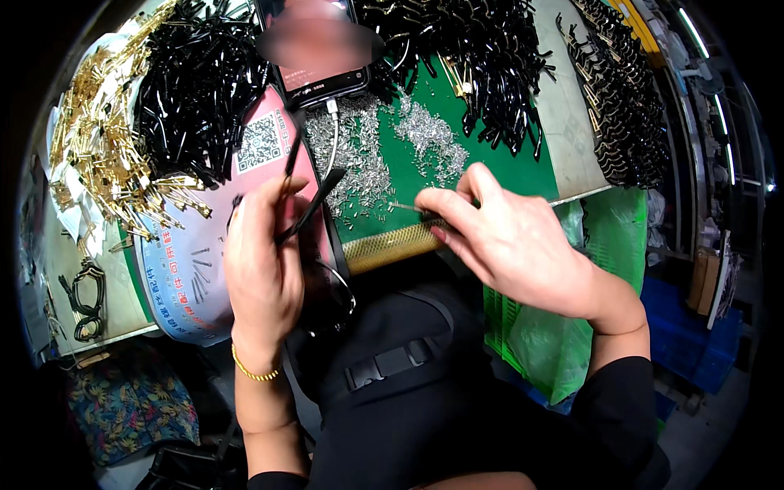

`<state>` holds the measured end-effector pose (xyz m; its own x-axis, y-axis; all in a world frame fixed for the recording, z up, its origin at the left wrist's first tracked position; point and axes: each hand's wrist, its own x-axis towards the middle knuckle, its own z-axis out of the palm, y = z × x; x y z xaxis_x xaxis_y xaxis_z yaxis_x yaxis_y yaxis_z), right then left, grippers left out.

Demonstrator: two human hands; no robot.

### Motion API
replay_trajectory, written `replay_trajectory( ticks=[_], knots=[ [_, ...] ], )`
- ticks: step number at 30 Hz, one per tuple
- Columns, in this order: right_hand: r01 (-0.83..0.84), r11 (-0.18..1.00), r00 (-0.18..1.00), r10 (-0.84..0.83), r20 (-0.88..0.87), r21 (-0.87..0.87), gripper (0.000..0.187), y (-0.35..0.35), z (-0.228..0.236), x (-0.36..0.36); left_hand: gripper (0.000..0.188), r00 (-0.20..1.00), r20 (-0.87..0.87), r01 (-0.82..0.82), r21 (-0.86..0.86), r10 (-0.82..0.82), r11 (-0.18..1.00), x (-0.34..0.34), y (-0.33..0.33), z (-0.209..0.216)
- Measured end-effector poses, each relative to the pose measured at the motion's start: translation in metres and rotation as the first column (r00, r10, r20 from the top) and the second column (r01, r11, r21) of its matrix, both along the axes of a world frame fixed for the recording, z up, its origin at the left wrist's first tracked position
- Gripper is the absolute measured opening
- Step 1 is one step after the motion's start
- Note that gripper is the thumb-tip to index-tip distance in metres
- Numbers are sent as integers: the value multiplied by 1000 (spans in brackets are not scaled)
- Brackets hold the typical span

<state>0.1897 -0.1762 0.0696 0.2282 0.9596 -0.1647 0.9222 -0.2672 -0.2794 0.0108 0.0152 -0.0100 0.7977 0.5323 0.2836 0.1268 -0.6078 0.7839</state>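
Observation:
My left hand (265, 253), a gold twisted bracelet at its wrist, is closed around a black eyeglass frame (314, 208). Two dark temples stick up past the fingers, and the lower part of the frame hangs in shadow beneath the hand. My right hand (510, 237) pinches a thin silvery sliver (403, 207) between thumb and forefinger, too small to name surely. It is over the near edge of the green mat (514, 167), just in front of small silver screws (355, 163) spread in loose heaps.
Bundles of black temples (192, 90) and gold temples (98, 139) lie at the left, more black ones (498, 73) at the back. A phone (322, 77) with a white cable stands behind the screws. A yellow mesh-patterned roll (392, 247) edges the table; a green basket (531, 327) is below.

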Motion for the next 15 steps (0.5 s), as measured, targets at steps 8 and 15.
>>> replay_trajectory(
  ticks=[8, 15],
  knots=[
    [-21, 995, 1000, 21, -2, -93, 51, -10, -8, 8, 21, 929, 369, 93, -307, 29, 947, -4, 1, -1],
    [-15, 995, 999, 11, -43, -97, 50, -12, -9, 9, 24, 821, 281, -316, -501, 497, 806, -11, -5, 2]
  ],
)
